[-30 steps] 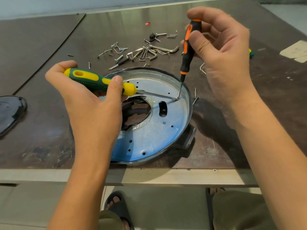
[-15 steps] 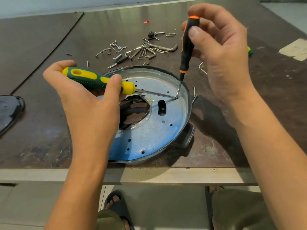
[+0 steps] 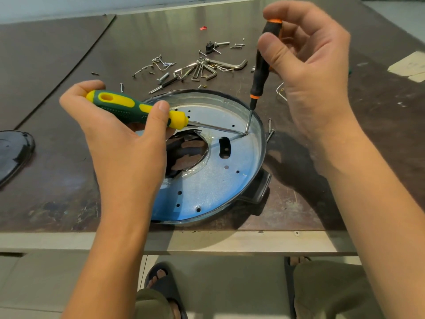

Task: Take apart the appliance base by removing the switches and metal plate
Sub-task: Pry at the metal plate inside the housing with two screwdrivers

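Note:
The round appliance base lies at the table's near edge, and a shiny metal plate with a large centre hole fills it. My left hand grips a green-and-yellow screwdriver, held nearly level, its shaft running right across the plate. My right hand pinches a black-and-orange screwdriver, almost upright. Both tips meet at one spot near the plate's far right rim. A black tab sticks out of the base at its right side.
Loose screws, hex keys and small metal parts lie scattered behind the base. Two screws rest just right of the rim. A black lid-like part sits at the left edge. Paper scraps lie far right.
My right hand has shifted slightly on the black-and-orange screwdriver, its thumb sliding along the handle. Both tips stay at the same spot on the plate. My left hand holds still.

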